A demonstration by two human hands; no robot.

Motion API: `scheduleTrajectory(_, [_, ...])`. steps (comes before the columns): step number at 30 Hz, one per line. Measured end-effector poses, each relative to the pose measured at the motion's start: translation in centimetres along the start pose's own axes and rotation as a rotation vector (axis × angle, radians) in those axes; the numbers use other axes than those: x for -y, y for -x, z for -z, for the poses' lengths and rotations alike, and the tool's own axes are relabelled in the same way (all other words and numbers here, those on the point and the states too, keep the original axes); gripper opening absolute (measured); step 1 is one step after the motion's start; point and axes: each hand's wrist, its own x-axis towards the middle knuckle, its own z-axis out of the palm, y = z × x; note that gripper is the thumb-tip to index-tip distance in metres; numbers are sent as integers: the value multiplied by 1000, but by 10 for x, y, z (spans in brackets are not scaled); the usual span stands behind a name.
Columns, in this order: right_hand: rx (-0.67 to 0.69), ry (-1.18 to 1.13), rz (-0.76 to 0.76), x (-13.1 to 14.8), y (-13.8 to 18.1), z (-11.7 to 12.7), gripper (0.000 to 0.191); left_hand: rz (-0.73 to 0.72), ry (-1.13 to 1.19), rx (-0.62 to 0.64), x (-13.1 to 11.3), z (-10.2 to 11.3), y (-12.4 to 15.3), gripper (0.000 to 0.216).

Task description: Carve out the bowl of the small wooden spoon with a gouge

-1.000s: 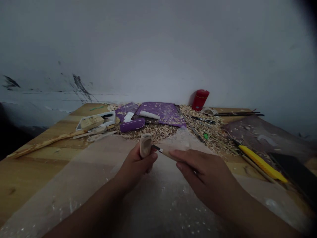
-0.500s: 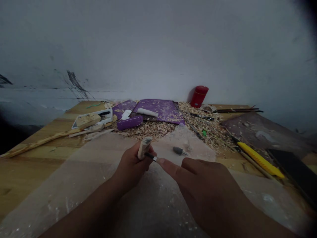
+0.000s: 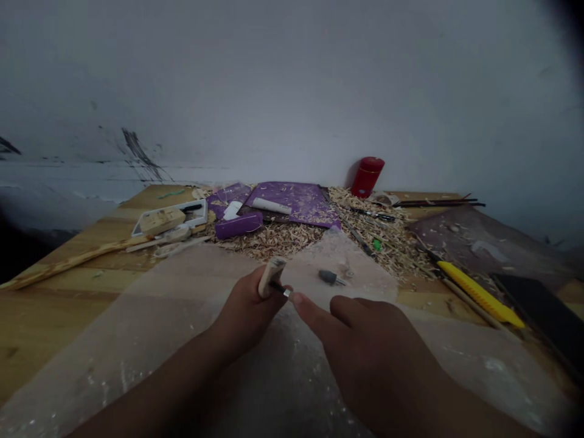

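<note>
Two hands: both curled closed, raised over a clear plastic sheet (image 3: 159, 316) on a wooden table (image 3: 41, 310).
Left hand (image 3: 246, 313): wrapped around a pale wooden piece (image 3: 270, 278), top end poking out above the fist, tilted slightly rightward.
Right hand (image 3: 369, 340): closed on a slim bladed tool (image 3: 286, 292), index finger stretched toward a bright metal collar, handle mostly hidden from view.
Blade: dark and narrow, laid against the wooden piece's side; hard to tell whether biting in.
Carving: judged mid-course; already roughed into a stubby, rounded form, by the look of it.
Still to do: apparently some trimming, with bare wood showing and no coating visible; impossible to tell how much.
Shavings (image 3: 292, 238): thin, curled, straw-coloured, heaped thickly beyond the hands.
Plastic sheet: cloudy, wrinkled, speckled with bright flecks.
Grey bit (image 3: 326, 277): blunt and tapered, on a metal shank, lying loose near the right hand.
Purple folder (image 3: 305, 198): flat, dusted with chips.
Yellow cutter (image 3: 479, 295): long, ridged, resting at far right.
Red canister (image 3: 367, 176): smooth, cylindrical, near the wall (image 3: 292, 91).
</note>
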Motion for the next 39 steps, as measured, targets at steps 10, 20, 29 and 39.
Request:
scheduleTrajectory(10, [-144,-26,-14,8,1,-22,45,169,234,-3,-5,-4,2,13])
scheduleTrajectory(20, [-274,-66,-47,16,-1,-38,40,274,431,-24,-8,-8,5,22])
scheduleTrajectory(29, [-357,-834,-261,8,-8,-32,33,278,655,101,-8,-9,7,25])
scheduleTrajectory(39, [-310,-595,-216,-18,-6,-5,32,130,538,236,2,2,-2,11])
